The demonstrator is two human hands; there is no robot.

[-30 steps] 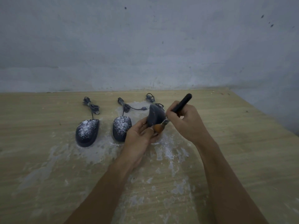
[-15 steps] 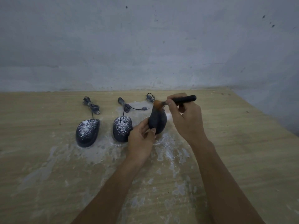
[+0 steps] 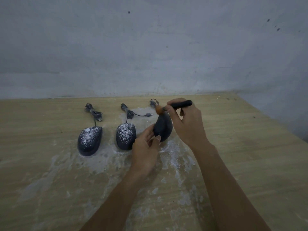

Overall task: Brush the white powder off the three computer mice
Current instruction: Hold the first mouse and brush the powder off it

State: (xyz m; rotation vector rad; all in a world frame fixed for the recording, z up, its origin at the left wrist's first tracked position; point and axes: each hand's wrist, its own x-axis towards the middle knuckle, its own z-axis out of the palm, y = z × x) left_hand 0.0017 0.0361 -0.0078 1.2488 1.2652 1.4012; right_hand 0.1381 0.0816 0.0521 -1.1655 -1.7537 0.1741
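Brushing the tilted mouse over the powdered tabletop.
Right of the speckled middle mouse, my left fingers grip the tilted mouse; beyond, my right fingers pinch the brush, bristles on its far tip.

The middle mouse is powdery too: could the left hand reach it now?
Likely yes, once freed: the middle mouse lies beside the left hand, nothing between, but its fingers now hold the right mouse.

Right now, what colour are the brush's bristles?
Orange-brown bristles on the black-handled brush; shown best in the head view.
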